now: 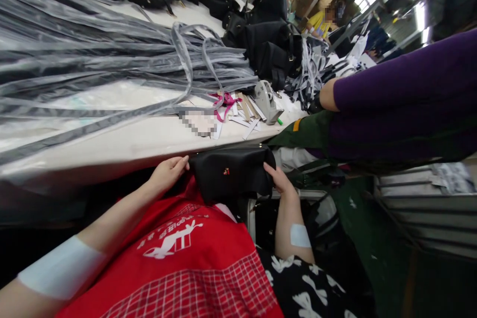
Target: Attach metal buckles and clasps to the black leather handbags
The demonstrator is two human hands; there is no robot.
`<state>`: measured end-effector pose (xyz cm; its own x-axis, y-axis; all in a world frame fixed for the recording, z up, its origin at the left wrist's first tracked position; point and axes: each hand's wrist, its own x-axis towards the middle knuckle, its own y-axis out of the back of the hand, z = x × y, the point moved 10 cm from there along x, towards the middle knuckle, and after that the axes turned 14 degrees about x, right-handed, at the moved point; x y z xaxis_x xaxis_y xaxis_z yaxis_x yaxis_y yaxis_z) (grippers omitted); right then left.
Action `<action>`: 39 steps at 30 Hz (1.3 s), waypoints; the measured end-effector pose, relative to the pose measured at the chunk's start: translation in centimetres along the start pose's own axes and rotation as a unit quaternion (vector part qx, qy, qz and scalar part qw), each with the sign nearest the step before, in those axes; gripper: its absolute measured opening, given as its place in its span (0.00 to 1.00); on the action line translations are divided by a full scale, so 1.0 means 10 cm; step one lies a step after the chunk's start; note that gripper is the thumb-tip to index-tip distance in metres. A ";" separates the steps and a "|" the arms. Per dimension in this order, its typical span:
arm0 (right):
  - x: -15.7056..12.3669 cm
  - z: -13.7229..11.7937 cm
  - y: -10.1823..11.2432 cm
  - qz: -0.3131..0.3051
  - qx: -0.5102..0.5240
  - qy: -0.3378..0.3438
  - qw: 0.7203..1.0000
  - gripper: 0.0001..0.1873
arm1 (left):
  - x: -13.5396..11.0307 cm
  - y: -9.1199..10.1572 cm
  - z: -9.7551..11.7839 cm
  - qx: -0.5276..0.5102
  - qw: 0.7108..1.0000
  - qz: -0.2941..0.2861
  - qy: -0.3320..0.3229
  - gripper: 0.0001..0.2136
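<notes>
A black leather-like bag with a small gold emblem on its front hangs between my two hands, just off the table's near edge. My left hand pinches its upper left corner between thumb and fingers. At the bag's right end, my right hand grips the side, thumb on the front face and the other fingers hidden behind it. Beneath my right hand, a grey-rimmed bin holds dark items that I cannot make out clearly.
Long plastic-wrapped straps cover the left of the white table. Near its edge lie a pink ribbon, paper strips and a grey handheld device. Black bags pile behind. A co-worker's purple sleeve reaches in from the right, above a rack.
</notes>
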<state>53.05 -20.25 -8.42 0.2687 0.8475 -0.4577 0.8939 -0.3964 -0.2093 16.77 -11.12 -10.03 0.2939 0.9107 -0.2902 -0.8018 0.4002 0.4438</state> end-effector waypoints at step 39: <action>-1.44 -0.33 -1.63 -0.212 -0.367 0.236 0.875 0.12 | -0.24 -0.43 0.79 0.076 0.977 -0.171 -0.098 0.19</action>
<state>35.77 -24.79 4.48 -0.1785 0.9835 -0.0301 0.8925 0.1747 0.4159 23.64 -14.25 -4.53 0.6375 0.7169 -0.2824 -0.5564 0.6819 0.4748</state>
